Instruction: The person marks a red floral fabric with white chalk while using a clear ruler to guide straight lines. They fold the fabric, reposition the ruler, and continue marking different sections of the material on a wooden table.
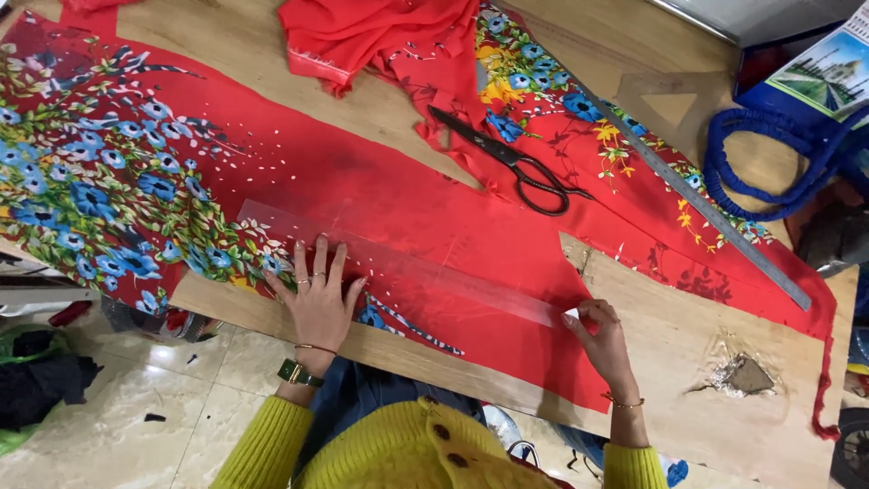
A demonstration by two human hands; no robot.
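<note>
Clear plastic ruler [407,267] is seen in the head view laid slantwise across the red floral fabric [380,195] on the wooden counter [688,362]. Its left part is pressed flat by the left hand [317,299], fingers spread wide. Its right end is pinched by the fingertips of the right hand [602,340], which is curled closed upon it. Black scissors [516,163] and a long metal ruler [697,208] are seen beyond, well apart from both hands.
</note>
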